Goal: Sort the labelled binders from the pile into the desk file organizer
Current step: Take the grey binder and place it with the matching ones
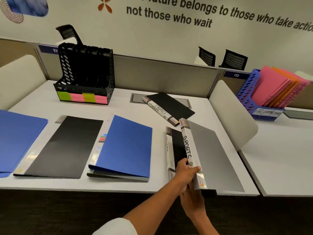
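Blue folder (18,139): flat at the desk's far left edge, partly out of view.

Organizer (84,73): black, perforated, upright at the back left of the desk (118,106). Its slots look empty. Coloured labels (83,98) line its front lip, green and pink by turns, presumably one category per slot; the writing is too small to read.

Black binder (62,146): flat, spine to the left, label unreadable.

Blue binder (125,145): flat on a grey one (118,177), cover slightly raised at the spine. A small pile, likely waiting its turn.

FINANCE binder (169,107): black, lying askew further back, partly over a grey cable hatch (137,98).

Black binder at right (176,146): flat, mostly hidden beneath the SPORTS binder.

Left hand (186,173): fingers and thumb curled round the lower spine of the SPORTS binder.

SPORTS binder (210,153): grey, at the desk's right front, tipped up on its edge so the spine label faces the camera, probably held so to be read before choosing a slot.

Right hand (193,202): below the desk edge, under the binder's near corner, seemingly steadying it; whether its fingers clamp the binder I cannot tell.

Blue rack (247,92): on the neighbouring desk, holding pink and orange folders (274,87), labelled HR and others. Not part of this sort, by the look of it.
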`<state>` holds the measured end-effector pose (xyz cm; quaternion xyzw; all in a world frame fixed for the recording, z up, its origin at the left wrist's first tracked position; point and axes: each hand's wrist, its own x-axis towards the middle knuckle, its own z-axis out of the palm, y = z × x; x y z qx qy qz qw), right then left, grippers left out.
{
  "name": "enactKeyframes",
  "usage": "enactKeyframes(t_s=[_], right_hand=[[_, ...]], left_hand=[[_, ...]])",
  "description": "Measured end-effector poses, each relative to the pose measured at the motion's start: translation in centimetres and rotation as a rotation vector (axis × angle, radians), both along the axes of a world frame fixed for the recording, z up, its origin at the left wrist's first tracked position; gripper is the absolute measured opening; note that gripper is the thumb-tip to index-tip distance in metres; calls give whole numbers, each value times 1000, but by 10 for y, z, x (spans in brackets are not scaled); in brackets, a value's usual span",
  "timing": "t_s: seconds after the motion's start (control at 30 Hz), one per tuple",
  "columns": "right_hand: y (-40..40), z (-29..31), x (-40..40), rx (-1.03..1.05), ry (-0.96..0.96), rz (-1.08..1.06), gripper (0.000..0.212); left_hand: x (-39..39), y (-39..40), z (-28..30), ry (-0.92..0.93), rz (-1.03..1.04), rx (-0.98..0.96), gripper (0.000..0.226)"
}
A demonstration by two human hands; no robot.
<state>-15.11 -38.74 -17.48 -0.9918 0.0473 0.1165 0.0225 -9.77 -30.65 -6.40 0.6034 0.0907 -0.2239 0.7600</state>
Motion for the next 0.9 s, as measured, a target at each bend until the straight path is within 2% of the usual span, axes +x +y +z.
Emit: enactKeyframes(t_s=[0.23,0.53,0.7,0.9], right_hand=[[-33,14,-2,125,-76,-12,56],[-43,19,-6,265,-146,-47,51],[-45,8,-7,162,-127,-9,52],[-45,-4,-10,19,-29,33,65]], left_hand=[[22,2,20,-55,-31,8,38],[35,9,21,-93,-26,51,35],[32,14,13,-73,-26,70,36],[28,22,7,-53,-8,74,31]])
